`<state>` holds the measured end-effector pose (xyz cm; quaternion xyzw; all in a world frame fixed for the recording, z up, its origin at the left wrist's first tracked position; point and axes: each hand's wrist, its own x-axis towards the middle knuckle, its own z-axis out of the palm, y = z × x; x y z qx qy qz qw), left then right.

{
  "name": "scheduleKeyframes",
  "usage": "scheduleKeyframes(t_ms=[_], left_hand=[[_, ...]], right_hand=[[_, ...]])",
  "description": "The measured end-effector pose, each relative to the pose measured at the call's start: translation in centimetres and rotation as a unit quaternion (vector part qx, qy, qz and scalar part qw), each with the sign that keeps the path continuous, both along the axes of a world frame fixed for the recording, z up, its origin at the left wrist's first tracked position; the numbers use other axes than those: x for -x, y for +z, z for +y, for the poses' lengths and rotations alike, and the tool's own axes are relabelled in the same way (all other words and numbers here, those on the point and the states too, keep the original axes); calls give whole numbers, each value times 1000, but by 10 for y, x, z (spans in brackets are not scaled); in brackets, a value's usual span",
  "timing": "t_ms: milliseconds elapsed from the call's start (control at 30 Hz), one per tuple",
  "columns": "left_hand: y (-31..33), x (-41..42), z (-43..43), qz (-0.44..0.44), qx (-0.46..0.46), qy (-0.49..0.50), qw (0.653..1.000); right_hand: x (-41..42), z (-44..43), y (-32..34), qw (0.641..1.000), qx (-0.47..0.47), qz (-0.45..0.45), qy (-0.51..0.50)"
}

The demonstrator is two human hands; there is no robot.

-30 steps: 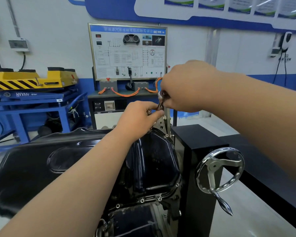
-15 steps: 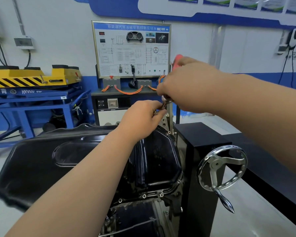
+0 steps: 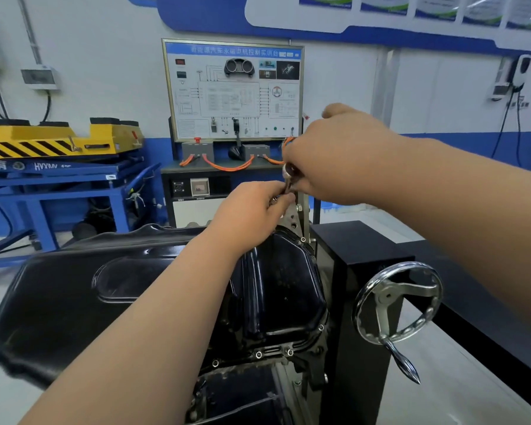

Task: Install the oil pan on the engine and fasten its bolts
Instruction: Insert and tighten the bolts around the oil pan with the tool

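Observation:
The black oil pan (image 3: 276,289) sits on the engine, which is held on a black stand (image 3: 359,250). Several bolts (image 3: 258,354) show along its near flange. Above the pan's far end both my hands meet. My right hand (image 3: 334,157) grips a small metal tool (image 3: 288,176) whose tip points down. My left hand (image 3: 252,213) pinches something small at that tip; the fingers hide what it is.
A chrome handwheel (image 3: 397,302) with a crank handle sticks out of the stand at the right. Behind stand a training panel (image 3: 232,90) with orange cables and a blue lift table (image 3: 59,176) carrying a yellow platform. A black bench edge (image 3: 488,317) runs along the right.
Both hands stay joined above the pan's far end. The red part seen above my right hand half a second ago is hidden now. The camera has shifted slightly.

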<state>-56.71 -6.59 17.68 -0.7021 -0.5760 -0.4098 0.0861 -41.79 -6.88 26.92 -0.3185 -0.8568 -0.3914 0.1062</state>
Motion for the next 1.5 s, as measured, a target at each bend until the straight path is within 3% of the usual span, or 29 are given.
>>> scheduleKeyframes(t_ms=[133,267,333,433,533,633,700,933,1100,1333,1500], left_hand=[[1,1,-2,-2,-6,8,1000],[0,1,-1,11,-16,-20,1000],[1,1,0,15,-12,-21,1000],[4,3,3,36,51,-13,998],[16,24,9,64,135,56,987],[30,51,13,-21,201,140,969],[32,65,17,-101,259,168,946],[25,82,32,-205,349,144,903],[21,88,49,-116,392,132,903],[15,92,56,-16,382,177,907],[11,101,55,-80,391,126,908]], right_hand=[[8,4,-10,966,218,131,-50],[7,7,-12,983,150,103,-1],[5,8,-12,982,166,88,25],[7,10,-22,966,215,132,60],[10,12,-15,962,174,198,66],[6,14,10,937,141,304,101],[7,16,20,927,147,329,108],[20,28,2,898,246,349,108],[24,34,-4,933,200,287,80],[26,41,-7,932,199,288,98],[26,40,-11,929,199,295,99]])
